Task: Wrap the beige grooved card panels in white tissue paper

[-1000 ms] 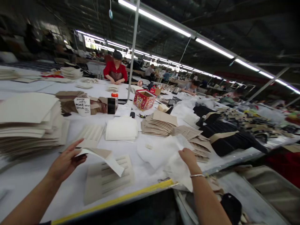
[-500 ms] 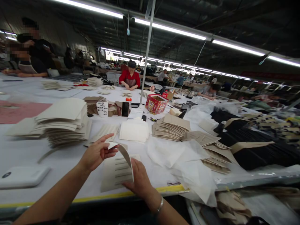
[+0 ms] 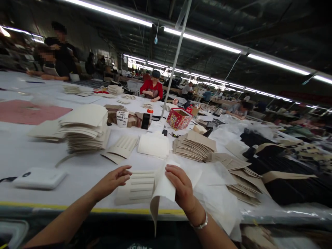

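Observation:
My right hand [image 3: 181, 188] grips a curved cream sheet [image 3: 164, 185] whose lower end hangs past the table's front edge. Nothing is in my left hand [image 3: 112, 181], which hovers with its fingers apart by the left side of a slotted cream panel [image 3: 140, 185] lying flat. Part of that panel is hidden behind the held sheet. Beyond my hands are a white stack [image 3: 153, 144] and another slotted piece [image 3: 123, 147]. Translucent white sheets [image 3: 220, 197] lie to the right of my right hand.
A tall cream stack [image 3: 84, 129] and a white power bank [image 3: 40, 178] are at the left. Tan piles [image 3: 194, 145] and black material [image 3: 285, 178] lie right. Farther back stand a red box [image 3: 178, 118] and a pole [image 3: 177, 55]. A person in red [image 3: 151, 90] sits across the table.
My left hand has let go of the sheet. My right hand has moved right with it, turning it so its lower end hangs down. The view has shifted, too.

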